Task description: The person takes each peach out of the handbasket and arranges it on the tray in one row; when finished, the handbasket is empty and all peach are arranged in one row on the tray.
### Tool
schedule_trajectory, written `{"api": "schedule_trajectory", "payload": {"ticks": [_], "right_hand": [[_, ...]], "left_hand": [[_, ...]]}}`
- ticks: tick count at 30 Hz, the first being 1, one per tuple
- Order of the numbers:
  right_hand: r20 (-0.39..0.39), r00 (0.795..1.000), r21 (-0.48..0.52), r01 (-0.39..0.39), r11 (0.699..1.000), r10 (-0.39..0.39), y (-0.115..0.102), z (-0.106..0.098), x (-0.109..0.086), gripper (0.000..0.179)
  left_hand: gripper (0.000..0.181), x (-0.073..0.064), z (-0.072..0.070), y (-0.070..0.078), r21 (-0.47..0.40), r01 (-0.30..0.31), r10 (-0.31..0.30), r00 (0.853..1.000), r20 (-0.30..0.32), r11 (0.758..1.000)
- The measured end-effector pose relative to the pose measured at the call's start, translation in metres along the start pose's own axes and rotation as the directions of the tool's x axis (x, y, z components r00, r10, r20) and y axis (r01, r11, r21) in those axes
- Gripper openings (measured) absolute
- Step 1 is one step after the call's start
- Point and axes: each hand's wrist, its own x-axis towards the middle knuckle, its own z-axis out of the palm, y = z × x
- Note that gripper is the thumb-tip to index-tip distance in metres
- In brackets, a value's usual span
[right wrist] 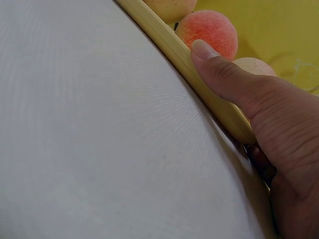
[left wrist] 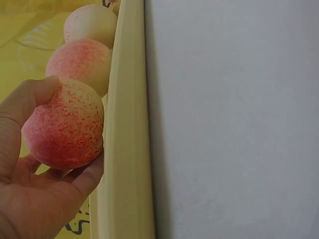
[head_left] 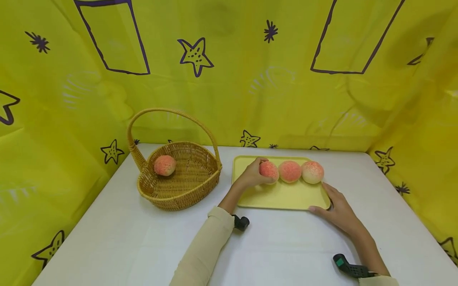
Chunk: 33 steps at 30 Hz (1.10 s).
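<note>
My left hand holds the leftmost peach of a row of three on a yellow tray. In the left wrist view the thumb lies on one side of that red-speckled peach, with fingers curled round the other. A middle peach and a paler right-hand peach sit beside it. My right hand grips the tray's right end. The right wrist view shows its thumb over the rim; its other fingers are mostly hidden.
Left of the tray stands a wicker basket with a tall arched handle, and a single peach lies inside at its left. Both stand on a white table. Yellow cloth with star drawings rises behind and at both sides.
</note>
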Motion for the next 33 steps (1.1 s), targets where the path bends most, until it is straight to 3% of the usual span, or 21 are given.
{"api": "schedule_trajectory", "payload": {"ticks": [13, 22, 33], "right_hand": [[0.017, 0.999, -0.023, -0.033, 0.999, 0.033, -0.0030, -0.0018, 0.0019, 0.104], [0.022, 0.999, -0.014, -0.043, 0.999, 0.043, -0.0028, -0.0013, 0.0012, 0.104], [0.006, 1.000, -0.020, -0.023, 1.000, 0.023, -0.0018, 0.0007, -0.0003, 0.104]], "left_hand": [[0.075, 0.0037, -0.0017, -0.0029, 0.022, -0.022, 0.022, 1.000, 0.006, 1.000], [0.079, 0.0021, -0.0022, -0.0044, 0.004, 0.028, -0.028, 0.999, 0.041, 1.000], [0.084, 0.0018, -0.0037, -0.0076, -0.001, 0.046, -0.045, 0.997, 0.063, 0.999]]}}
